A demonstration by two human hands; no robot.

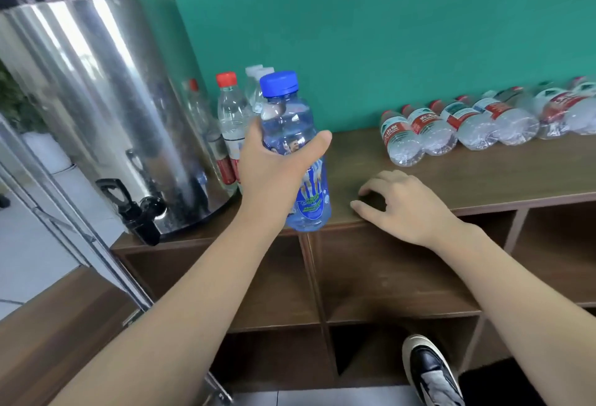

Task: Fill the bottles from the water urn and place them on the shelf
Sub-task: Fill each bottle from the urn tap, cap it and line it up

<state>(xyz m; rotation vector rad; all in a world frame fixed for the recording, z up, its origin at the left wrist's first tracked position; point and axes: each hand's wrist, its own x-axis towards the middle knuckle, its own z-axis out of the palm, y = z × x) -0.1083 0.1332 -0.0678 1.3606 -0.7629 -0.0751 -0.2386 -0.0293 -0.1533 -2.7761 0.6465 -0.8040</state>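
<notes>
Above the counter's (451, 180) front edge, the blue-capped bottle (292, 135) is hanging upright, capped, in the left hand (274, 167), whose grip is wrapping its middle. The right hand (400, 202) is resting loosely curled, holding nothing, at three o'clock. Likely it is being placed among the standing bottles (230, 115) at eleven o'clock, beside the urn (96, 99), calling for a clear, upright landing.

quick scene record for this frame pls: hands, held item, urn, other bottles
left hand: grips blue-capped bottle, upright, cap on
right hand: rests on shelf top, holds nothing
water urn: on shelf top, left; black tap faces front
standing bottles: between urn and held bottle
lying bottles: row along green wall, right
</notes>
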